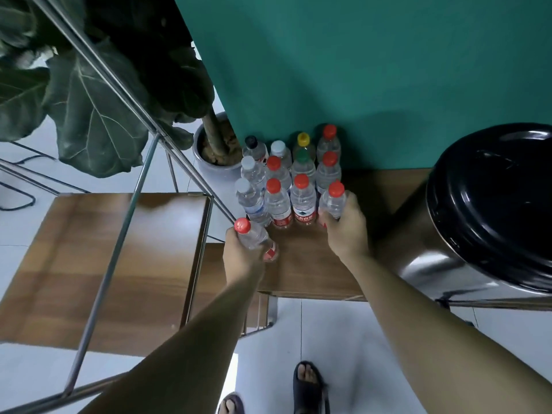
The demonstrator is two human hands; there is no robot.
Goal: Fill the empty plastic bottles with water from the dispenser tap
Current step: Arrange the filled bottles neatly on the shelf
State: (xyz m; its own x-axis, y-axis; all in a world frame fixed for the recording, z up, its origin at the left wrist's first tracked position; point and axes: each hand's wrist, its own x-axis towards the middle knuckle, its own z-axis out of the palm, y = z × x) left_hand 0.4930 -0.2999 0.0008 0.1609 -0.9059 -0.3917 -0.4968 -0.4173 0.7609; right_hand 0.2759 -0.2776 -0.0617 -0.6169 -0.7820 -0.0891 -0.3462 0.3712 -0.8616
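Hiding bottle (332, 201) bases: hands (345, 231)

Wooden table (310, 273): bottle cluster (291, 180) standing, dispenser (466, 234) at right.

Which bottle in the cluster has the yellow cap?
The yellow-capped bottle in the back row against the green wall, second from the right; the other caps are red, white, black or green.

A teal wall (358, 79) fills the upper right of the frame. Below it runs a wooden bench (310, 264), with a lower wooden shelf (89, 264) at left inside a slanting metal frame (125, 94). The floor (343, 354) is of pale tiles. At upper left a large-leaved plant (89, 121) stands in a grey pot (206, 168).
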